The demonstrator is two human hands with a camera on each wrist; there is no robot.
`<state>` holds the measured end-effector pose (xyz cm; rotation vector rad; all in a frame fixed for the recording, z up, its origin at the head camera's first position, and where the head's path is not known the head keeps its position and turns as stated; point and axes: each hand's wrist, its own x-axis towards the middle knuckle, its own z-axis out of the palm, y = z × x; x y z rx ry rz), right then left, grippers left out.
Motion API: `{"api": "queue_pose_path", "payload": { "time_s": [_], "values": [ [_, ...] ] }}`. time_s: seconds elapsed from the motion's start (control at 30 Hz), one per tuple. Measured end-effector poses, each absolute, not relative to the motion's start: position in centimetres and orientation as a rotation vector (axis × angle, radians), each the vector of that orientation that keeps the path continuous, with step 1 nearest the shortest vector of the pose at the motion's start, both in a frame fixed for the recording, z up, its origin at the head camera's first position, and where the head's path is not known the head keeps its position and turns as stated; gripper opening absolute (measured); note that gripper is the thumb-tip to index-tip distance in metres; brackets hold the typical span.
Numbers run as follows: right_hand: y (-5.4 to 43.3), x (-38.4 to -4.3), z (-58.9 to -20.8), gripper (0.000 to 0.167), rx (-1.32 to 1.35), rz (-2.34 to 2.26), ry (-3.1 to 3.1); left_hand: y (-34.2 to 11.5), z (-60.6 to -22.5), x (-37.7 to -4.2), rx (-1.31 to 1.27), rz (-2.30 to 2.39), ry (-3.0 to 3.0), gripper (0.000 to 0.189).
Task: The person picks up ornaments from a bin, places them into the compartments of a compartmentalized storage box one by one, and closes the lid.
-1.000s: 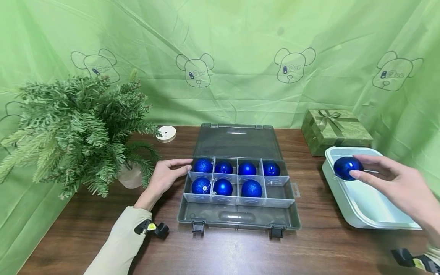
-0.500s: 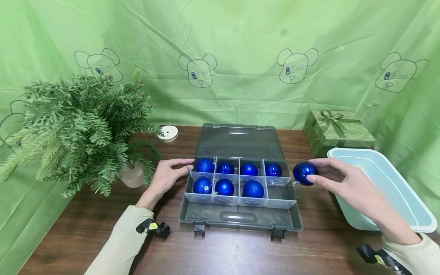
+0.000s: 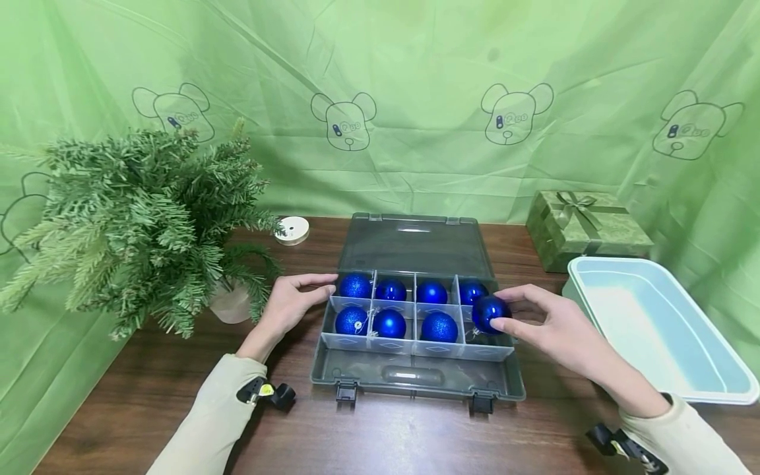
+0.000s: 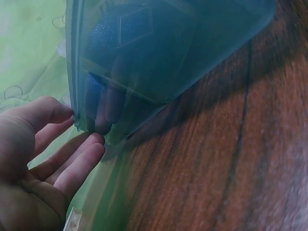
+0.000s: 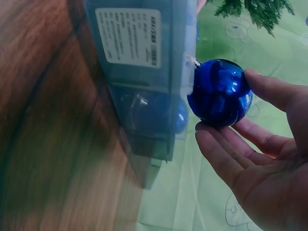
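Observation:
My right hand (image 3: 555, 323) pinches a shiny blue Christmas bauble (image 3: 490, 315) between thumb and fingers. The bauble overlaps the front right compartment of a grey organizer box (image 3: 415, 376). In the right wrist view, the held bauble (image 5: 220, 94) is right beside the box's upper edge. My left hand (image 3: 291, 305) touches the box's left side near its back corner, fingertips against the wall and thumb at the rim in the left wrist view. Other blue baubles, glittery (image 3: 439, 327), matte (image 3: 389, 324) and shiny (image 3: 390, 290), sit one to a compartment.
The box's lid (image 3: 415, 244) lies opened back. A pale blue tub (image 3: 659, 264) stands at right, in front of a green gift box (image 3: 588, 224). On the left are a small artificial Christmas tree (image 3: 154, 218) and a ribbon spool (image 3: 293, 230). Green cloth hangs behind.
My right hand has carried the bauble leftward from over the tub to the box's front right compartment. My left hand keeps its place on the box.

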<state>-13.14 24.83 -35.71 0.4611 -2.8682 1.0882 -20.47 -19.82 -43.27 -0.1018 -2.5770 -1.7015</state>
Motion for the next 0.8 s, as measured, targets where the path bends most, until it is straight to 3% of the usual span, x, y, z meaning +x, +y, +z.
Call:
{"api": "queue_pose_path", "payload": {
  "time_s": [0.57, 0.8],
  "values": [
    [24.1, -13.4, -37.2, 0.044, 0.588, 0.967, -2.856, -19.7, -43.5, -20.5, -0.099, -1.703, -2.577, 0.028],
    [23.8, -14.0, -37.1, 0.045, 0.509, 1.036, -2.833, -19.8, -43.3, -20.6, -0.103, -1.698, -2.580, 0.029]
  ]
}}
